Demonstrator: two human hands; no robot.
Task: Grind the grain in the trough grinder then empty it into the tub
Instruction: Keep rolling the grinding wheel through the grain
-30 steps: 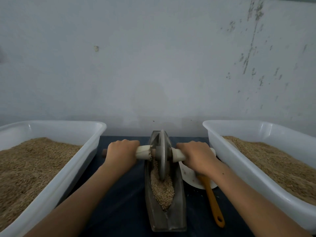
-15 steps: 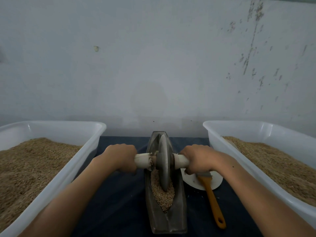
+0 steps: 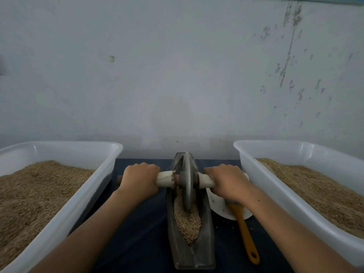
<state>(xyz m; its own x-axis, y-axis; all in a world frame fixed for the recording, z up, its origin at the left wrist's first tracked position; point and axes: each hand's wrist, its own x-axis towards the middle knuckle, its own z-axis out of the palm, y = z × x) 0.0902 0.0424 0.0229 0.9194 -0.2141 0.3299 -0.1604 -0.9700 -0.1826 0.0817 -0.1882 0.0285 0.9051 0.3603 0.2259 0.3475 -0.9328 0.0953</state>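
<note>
- Metal wheel (image 3: 187,184) stands in the trough grinder (image 3: 190,251), centre frame, amid grain (image 3: 187,221).
- Left hand (image 3: 140,180) and right hand (image 3: 226,181) curl round the axle handle (image 3: 164,179).
- Uneven pushing could tip the wheel, spilling grain short of the tub (image 3: 275,196).

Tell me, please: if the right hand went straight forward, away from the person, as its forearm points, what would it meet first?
Most likely nothing on the table. The right hand grips the roller handle; beyond its knuckles only dark cloth shows, then the wall. The right tub stands just beside that line, though depth is unclear.
</note>
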